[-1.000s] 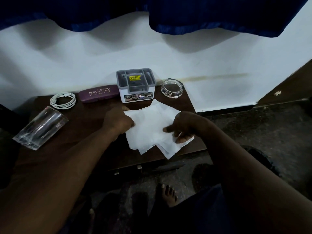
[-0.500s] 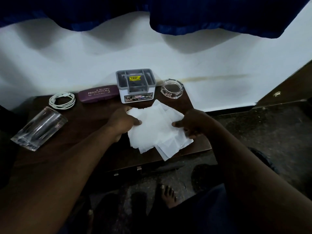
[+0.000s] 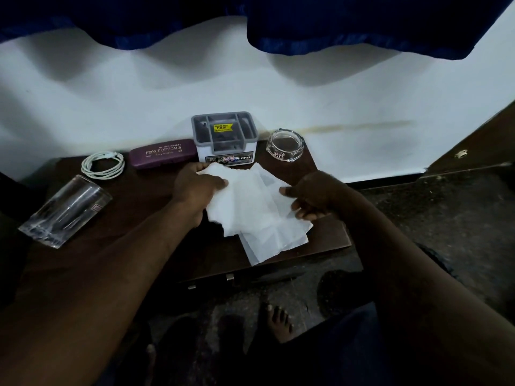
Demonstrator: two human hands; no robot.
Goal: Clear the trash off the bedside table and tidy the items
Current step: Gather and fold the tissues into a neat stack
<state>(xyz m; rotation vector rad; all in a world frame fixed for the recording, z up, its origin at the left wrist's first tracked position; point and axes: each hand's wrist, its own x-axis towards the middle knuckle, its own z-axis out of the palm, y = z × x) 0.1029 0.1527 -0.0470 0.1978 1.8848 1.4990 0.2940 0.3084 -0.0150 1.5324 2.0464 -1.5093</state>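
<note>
A loose stack of white tissue papers (image 3: 256, 207) lies on the right half of the dark wooden bedside table (image 3: 139, 215), its lower corner hanging over the front edge. My left hand (image 3: 195, 188) grips the stack's left edge, thumb on top, and lifts that side. My right hand (image 3: 312, 196) holds the right edge with curled fingers. A clear drinking glass (image 3: 65, 211) lies on its side at the table's left.
Along the wall stand a coiled white cable (image 3: 103, 165), a purple spectacle case (image 3: 163, 154), a grey and white organiser box (image 3: 225, 137) and a glass ashtray (image 3: 285, 145). Blue curtains hang above. My bare foot (image 3: 277, 319) is on the dark floor below.
Both hands have drawn the tissue papers together and shifted them toward the organiser box. The left hand moved up and now curls over the raised left edge.
</note>
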